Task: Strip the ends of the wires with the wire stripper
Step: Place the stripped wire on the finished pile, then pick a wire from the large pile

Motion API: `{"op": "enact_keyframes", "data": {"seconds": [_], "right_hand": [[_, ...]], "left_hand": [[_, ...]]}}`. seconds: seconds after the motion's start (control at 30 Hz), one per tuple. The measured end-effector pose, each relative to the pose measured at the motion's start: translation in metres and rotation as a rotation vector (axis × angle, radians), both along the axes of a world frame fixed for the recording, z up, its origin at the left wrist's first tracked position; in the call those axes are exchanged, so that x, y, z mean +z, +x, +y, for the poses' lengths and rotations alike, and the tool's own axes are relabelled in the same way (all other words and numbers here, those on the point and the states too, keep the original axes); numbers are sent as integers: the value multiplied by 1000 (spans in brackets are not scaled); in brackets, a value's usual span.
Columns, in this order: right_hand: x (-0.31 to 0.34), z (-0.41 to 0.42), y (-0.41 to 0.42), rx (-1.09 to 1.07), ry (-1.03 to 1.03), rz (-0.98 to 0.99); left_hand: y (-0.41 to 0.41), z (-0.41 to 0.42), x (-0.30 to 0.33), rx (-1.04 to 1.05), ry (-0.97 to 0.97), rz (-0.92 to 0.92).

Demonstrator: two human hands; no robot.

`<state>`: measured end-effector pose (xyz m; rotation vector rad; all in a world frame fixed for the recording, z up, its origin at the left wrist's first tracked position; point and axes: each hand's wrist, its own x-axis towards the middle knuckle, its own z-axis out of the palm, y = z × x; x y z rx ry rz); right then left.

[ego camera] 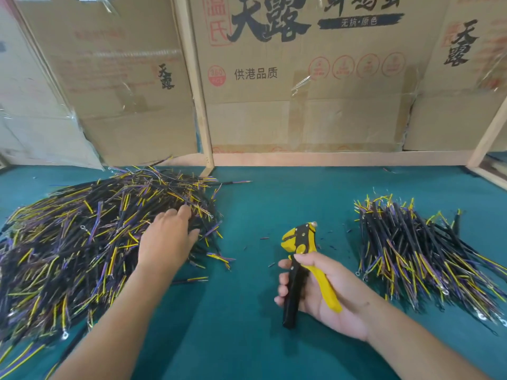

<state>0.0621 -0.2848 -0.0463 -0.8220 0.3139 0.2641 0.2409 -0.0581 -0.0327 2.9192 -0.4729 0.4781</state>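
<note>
A big heap of black cables with yellow and purple wire ends covers the left of the green table. My left hand lies on the heap's right side, its fingers reaching into the cables; whether it grips one I cannot tell. My right hand holds a yellow and black wire stripper by its handles, jaws pointing up and away, above the table's middle. A smaller pile of the same cables lies to the right of the stripper.
Small bits of cut insulation dot the green table top around the stripper. Loose single cables lie near the heap's edge. Cardboard boxes and a wooden frame wall off the back.
</note>
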Motion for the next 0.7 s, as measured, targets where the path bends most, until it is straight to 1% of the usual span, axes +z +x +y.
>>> {"op": "enact_keyframes", "data": {"seconds": [0.03,0.1,0.17,0.2,0.27,0.33,0.37,0.43,0.5,0.53,0.6,0.63,0.67,0.7], "right_hand": [[-1,0,0,-1,-1,3],[-2,0,1,0,-8,6],[-3,0,1,0,3,6],[-3,0,1,1,7,7],[-2,-1,1,9,9,7],[-2,-1,1,10,8,2],[-2,-1,1,7,4,-1],[-2,0,1,-2,-8,-3],[-2,0,1,-7,-14,-7],[-2,1,1,-6,-16,-8],[-3,1,2,0,-25,-8],[-3,1,2,2,-32,-9],[-4,1,3,3,-38,-11],[-4,1,3,5,-43,-11]], "left_hand": [[1,4,-1,-2,6,14],[3,7,-2,-35,14,-21],[4,8,-2,-49,-22,-34],[5,10,-1,-53,-55,-9],[6,18,1,-81,-100,99],[6,26,4,-126,-42,214],[4,27,5,-143,-1,236],[1,25,5,-165,53,213],[-4,20,7,-170,61,152],[-6,17,9,-177,21,114],[-9,13,13,-255,-170,74],[-11,9,15,-325,-291,97],[-16,3,17,-410,-455,158],[-22,-3,17,-487,-682,280]]}}
